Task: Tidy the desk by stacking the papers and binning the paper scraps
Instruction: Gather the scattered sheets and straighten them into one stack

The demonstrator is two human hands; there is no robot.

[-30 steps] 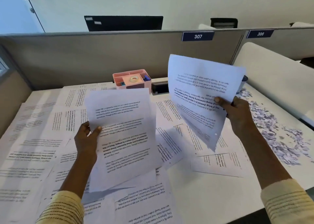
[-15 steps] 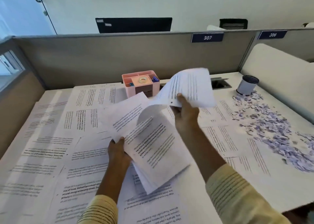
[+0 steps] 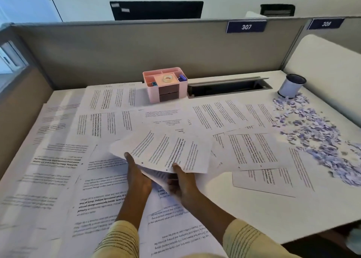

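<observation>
Blue plate [image 3: 246,26] on the partition top is reading "307"; the neighbouring blue plate [image 3: 325,23] is reading "308", slightly blurred. Printed sheets [image 3: 109,126] on the desk [image 3: 273,214] are carrying text, too blurred to read.

Pale yellow sleeves [image 3: 119,240], dark stripes

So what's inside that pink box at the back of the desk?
The pink box shows a roll of clear tape in its middle top tray and something blue in the right compartment. Its two dark front drawers are closed, so their contents are hidden.
</observation>
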